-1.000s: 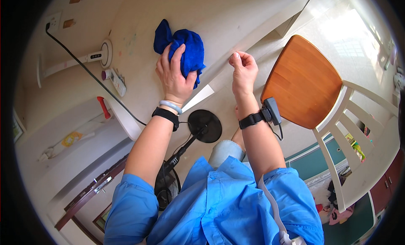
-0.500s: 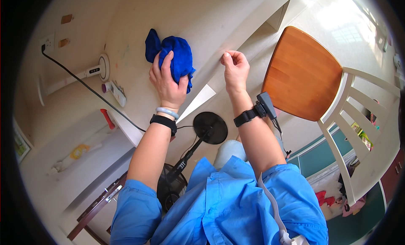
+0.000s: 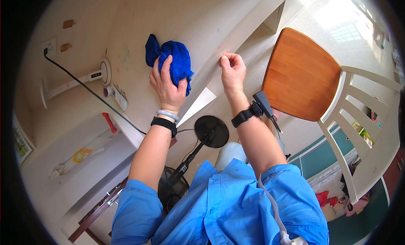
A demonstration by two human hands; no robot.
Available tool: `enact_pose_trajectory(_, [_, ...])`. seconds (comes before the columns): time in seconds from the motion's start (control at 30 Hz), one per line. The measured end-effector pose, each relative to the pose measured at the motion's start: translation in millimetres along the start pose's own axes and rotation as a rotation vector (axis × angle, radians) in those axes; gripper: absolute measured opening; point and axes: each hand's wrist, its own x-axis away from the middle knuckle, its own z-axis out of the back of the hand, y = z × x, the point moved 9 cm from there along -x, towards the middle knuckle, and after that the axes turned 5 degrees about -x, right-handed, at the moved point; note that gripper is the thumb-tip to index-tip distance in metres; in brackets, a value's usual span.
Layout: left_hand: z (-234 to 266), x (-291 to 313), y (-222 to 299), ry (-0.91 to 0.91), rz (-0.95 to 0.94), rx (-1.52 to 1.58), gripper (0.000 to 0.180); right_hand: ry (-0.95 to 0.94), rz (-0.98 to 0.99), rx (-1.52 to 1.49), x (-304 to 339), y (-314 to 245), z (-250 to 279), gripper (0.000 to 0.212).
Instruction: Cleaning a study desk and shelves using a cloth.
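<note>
My left hand (image 3: 170,87) is closed round a bunched blue cloth (image 3: 176,59) and presses it on the pale desk top (image 3: 198,17). One end of the cloth sticks out loose on the far left side. To the right, by the desk's front edge, my right hand (image 3: 233,72) is curled with the thumb against the bent fingers. Nothing shows in it.
A wooden chair (image 3: 301,74) with a white slatted back stands at right. A white lamp (image 3: 95,75), a tube (image 3: 119,97) and a black cord (image 3: 90,87) are at left. Below the desk is a black fan (image 3: 173,186) with a round base (image 3: 211,131).
The view has shifted slightly. My left hand keeps its hold on the blue cloth, and my right hand stays curled near the desk's edge.
</note>
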Motion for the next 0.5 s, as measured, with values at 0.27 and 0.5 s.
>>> enact_pose_trajectory(0.27, [-1.2,0.1,1.2,-0.005,0.004,0.008,0.062,0.023,0.011,0.119,-3.7,9.2,7.3,0.013])
enact_pose_trajectory(0.5, [1.2,1.2,-4.6,-0.001,0.016,-0.002,0.062,-0.059,-0.041,-0.037,9.2,7.5,-3.6,0.013])
